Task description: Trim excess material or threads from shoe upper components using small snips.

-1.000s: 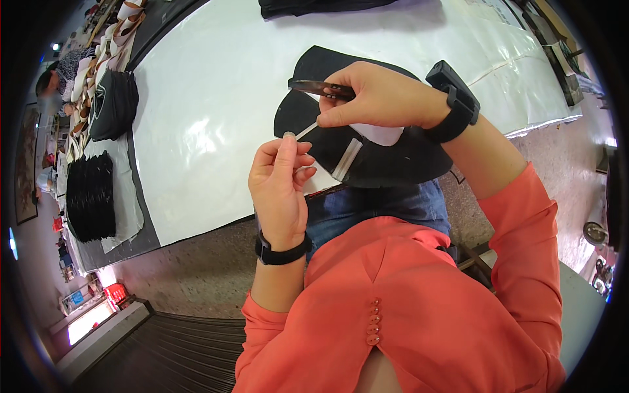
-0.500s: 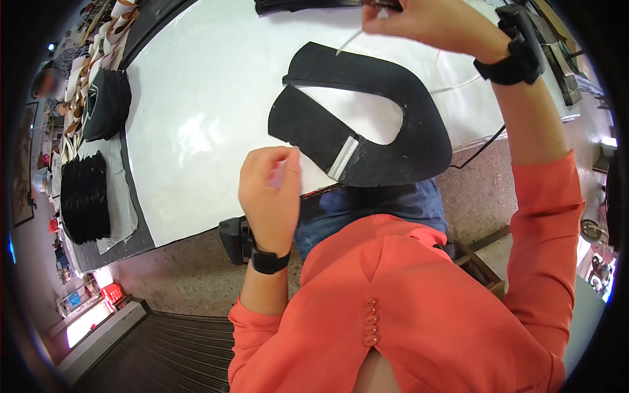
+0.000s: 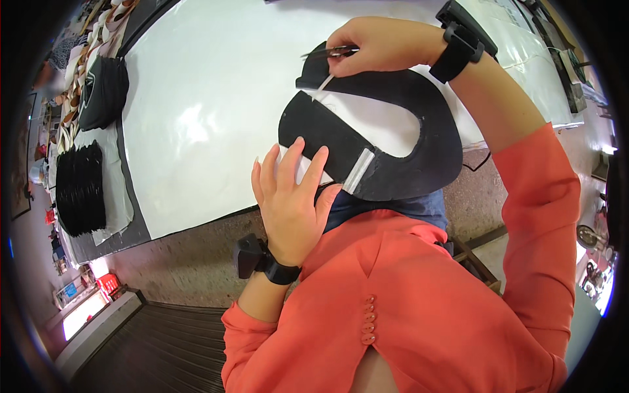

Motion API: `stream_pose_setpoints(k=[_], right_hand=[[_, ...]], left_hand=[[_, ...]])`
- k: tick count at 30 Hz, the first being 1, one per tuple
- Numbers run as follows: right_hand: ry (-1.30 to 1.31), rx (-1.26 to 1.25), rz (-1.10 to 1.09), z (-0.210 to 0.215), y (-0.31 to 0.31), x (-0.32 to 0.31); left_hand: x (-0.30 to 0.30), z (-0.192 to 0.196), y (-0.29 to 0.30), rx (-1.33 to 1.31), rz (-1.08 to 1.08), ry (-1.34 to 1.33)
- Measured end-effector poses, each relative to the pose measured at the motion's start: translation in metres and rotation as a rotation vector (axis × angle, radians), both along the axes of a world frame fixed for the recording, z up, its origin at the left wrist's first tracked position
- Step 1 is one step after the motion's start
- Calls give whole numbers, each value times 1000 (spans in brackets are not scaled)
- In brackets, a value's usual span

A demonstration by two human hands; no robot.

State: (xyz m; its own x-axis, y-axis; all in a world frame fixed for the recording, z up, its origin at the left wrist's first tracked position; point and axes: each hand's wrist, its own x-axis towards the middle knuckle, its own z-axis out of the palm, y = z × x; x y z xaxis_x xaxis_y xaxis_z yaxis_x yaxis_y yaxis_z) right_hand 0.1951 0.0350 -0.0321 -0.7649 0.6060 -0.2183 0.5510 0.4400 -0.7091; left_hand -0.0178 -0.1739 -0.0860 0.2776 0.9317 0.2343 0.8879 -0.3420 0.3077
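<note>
A flat, U-shaped black piece [image 3: 438, 147] lies at the near edge of the white tabletop, slightly overhanging it. A pale, shiny strip [image 3: 358, 171] crosses its nearer arm. My left hand [image 3: 288, 209] rests with fingers spread, its fingertips on the near edge of that arm. Over the farther arm, my right hand [image 3: 373, 47] is closed round dark pointed scissors [image 3: 335, 51], their tips to the left. A thin white strip [image 3: 322, 86] sticks out below the right hand's fingers, its lower end at the tip of the nearer arm.
The white-covered table [image 3: 190, 131] spreads ahead and left. On its left side are a black pouch [image 3: 105, 93] and a stack of black strips [image 3: 80, 188]. A black cord [image 3: 477, 164] hangs at the near edge. A red crate [image 3: 108, 283] stands at lower left.
My right hand has come down and left to the black piece with the scissors and the white strip. My left hand has opened and spread on its edge. The piece has shifted slightly right and nearer.
</note>
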Motion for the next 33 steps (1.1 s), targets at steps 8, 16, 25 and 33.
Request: stream_pose_setpoints(k=[8,16,25,33], right_hand=[[-90,-151,-84,27,-15,-13],[-63,-223,96,14,-22,-39],[-59,-153,89,0,-19,-43],[-55,-179,103,-1,-16,-42]], left_hand=[[-8,-13,2,44,-17,-36],[-8,-19,4,103,-14,-207],[-8,-20,4,118,-14,-211],[-11,-13,6,58,-54,-238]])
